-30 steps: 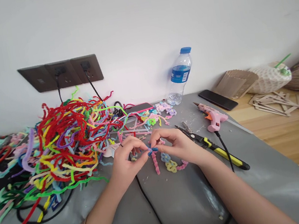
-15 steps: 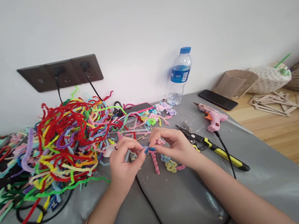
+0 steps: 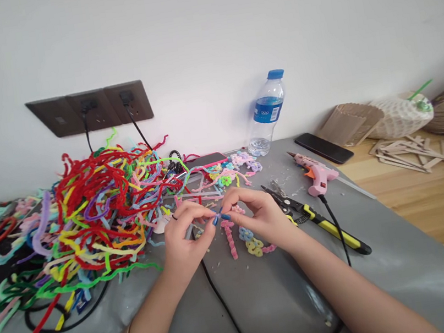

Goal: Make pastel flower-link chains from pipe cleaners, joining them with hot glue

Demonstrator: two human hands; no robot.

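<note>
Both hands meet over the grey table, fingertips pinched together. My left hand [image 3: 190,232] and my right hand [image 3: 254,214] share a tiny bluish piece [image 3: 218,216] between thumbs and index fingers; its kind is too small to make out, and blue nails hide part of it. Just below the fingertips lies a twisted pink pipe-cleaner strip [image 3: 230,240]. Blue and yellow pipe-cleaner flowers [image 3: 254,247] rest under my right hand. Wire strippers [image 3: 322,221] with yellow-and-black handles lie to the right of that hand.
A tangled heap of coloured pipe cleaners [image 3: 107,211] covers the left. A pink glue gun [image 3: 317,174] with a cord and a black phone [image 3: 323,148] lie at right. A water bottle [image 3: 267,112] leans by the wall. Wooden sticks [image 3: 416,153] lie farther right.
My hands stay almost in place. The fingertips have shifted slightly, and the right fingers have turned a little around the small piece.
</note>
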